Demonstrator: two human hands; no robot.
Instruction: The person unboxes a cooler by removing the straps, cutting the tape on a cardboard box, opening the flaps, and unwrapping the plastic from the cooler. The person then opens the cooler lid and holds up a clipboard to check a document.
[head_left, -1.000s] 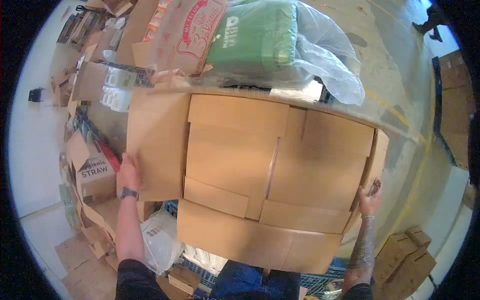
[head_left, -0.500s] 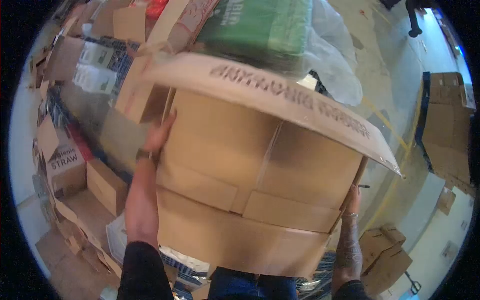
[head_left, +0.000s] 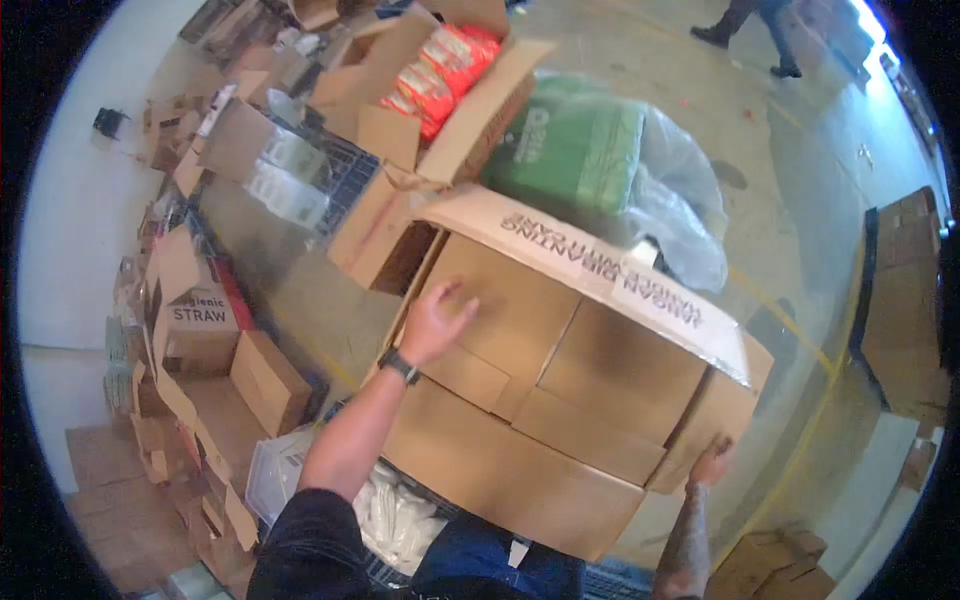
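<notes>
A large open cardboard box point(head_left: 450, 420) with bare brown inner panels stands in front of my body. Black print runs along its raised far flap point(head_left: 600, 265). My left hand point(head_left: 440, 325), a dark watch at the wrist, is over the left part of the box with its fingers apart and nothing in them. At the right side flap point(head_left: 715, 415), my right hand point(head_left: 712, 462) has its fingers closed at the edge of the cardboard. A small dark spot shows by those fingers, too blurred to name.
Beyond the box lie a green wrapped bale point(head_left: 570, 150), clear plastic point(head_left: 685, 190) and a carton of red packets point(head_left: 445, 75). Open cartons point(head_left: 270, 380) line the left. White wrapped items point(head_left: 395, 515) sit below the box. A person's legs point(head_left: 755, 30) show at top right.
My left hand has let go of the box's left side and moved in over its interior. The box appears lower and further right in view. My right hand stays at its right side.
</notes>
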